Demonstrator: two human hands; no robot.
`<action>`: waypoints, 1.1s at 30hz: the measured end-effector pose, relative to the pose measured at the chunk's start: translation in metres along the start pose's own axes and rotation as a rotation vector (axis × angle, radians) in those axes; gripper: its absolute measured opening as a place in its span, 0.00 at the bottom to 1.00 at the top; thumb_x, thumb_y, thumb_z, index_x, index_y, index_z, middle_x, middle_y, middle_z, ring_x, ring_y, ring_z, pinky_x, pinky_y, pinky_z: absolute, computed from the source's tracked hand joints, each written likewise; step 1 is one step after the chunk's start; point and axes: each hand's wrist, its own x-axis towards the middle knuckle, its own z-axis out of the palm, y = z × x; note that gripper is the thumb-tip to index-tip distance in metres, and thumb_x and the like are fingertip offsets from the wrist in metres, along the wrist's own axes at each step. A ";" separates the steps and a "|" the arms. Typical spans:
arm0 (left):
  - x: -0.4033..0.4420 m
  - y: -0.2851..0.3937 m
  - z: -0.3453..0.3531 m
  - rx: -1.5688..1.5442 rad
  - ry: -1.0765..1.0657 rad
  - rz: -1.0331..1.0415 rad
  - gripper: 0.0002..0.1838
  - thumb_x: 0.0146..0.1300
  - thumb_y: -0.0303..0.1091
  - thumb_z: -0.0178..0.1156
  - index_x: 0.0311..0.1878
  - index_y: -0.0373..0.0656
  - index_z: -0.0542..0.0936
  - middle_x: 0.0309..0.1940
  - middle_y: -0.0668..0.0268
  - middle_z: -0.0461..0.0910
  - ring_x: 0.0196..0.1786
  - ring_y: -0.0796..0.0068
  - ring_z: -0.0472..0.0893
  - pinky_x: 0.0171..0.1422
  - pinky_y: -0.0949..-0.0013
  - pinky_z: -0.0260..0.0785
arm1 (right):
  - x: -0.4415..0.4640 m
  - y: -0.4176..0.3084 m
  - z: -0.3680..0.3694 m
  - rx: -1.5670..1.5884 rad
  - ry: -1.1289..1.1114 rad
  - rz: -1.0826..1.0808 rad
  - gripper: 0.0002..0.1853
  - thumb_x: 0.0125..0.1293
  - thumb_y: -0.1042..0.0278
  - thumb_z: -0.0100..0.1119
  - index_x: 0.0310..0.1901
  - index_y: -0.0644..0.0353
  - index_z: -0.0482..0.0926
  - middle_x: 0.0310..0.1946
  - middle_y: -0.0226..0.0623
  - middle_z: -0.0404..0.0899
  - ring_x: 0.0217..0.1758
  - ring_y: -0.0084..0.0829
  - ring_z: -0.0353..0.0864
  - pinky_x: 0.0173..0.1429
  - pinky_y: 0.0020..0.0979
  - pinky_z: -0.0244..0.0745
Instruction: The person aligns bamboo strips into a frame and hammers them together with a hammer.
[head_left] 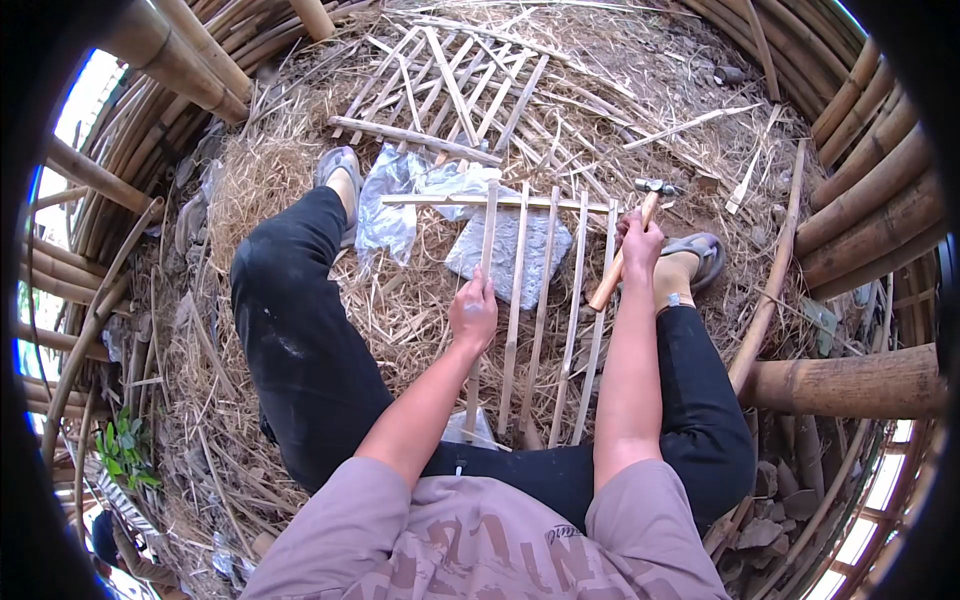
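My left hand [473,312] is closed around a bamboo slat [488,225], whose far end crosses a horizontal bamboo strip [430,200]. Several more slats [540,300] lie side by side to its right, their far ends meeting the same strip. Beneath them is a grey stone slab [465,250]. My right hand [640,245] grips a hammer [607,285] by its wooden handle, right of the rightmost slat. The metal hammer head points away from me. Any nails are too small to make out.
Crumpled clear plastic [385,215] lies left of the slab. Beyond it is a lattice of strips [450,85] behind a thicker bamboo piece [415,138]. Straw covers the ground. Stacked bamboo poles [870,215] line the right side, and a thick pole [845,382] juts in near my knee.
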 end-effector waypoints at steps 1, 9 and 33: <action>0.000 0.000 -0.001 0.000 0.000 -0.007 0.23 0.77 0.42 0.53 0.66 0.36 0.79 0.42 0.49 0.86 0.42 0.45 0.86 0.47 0.49 0.78 | 0.000 0.000 0.000 0.001 -0.001 -0.003 0.18 0.80 0.56 0.56 0.41 0.67 0.79 0.30 0.35 0.83 0.26 0.23 0.80 0.28 0.26 0.76; 0.001 0.000 -0.004 -0.005 -0.022 0.025 0.24 0.77 0.41 0.53 0.65 0.33 0.78 0.39 0.46 0.85 0.41 0.42 0.85 0.47 0.48 0.77 | -0.003 0.013 0.000 -0.061 0.007 0.048 0.18 0.79 0.56 0.56 0.42 0.68 0.80 0.33 0.37 0.85 0.31 0.24 0.85 0.29 0.26 0.79; 0.002 0.000 -0.004 -0.020 -0.011 0.039 0.24 0.76 0.41 0.51 0.68 0.35 0.76 0.32 0.43 0.84 0.36 0.40 0.85 0.44 0.45 0.78 | -0.001 0.006 0.000 0.052 0.102 -0.039 0.18 0.78 0.56 0.58 0.35 0.63 0.79 0.26 0.32 0.80 0.25 0.23 0.78 0.29 0.28 0.74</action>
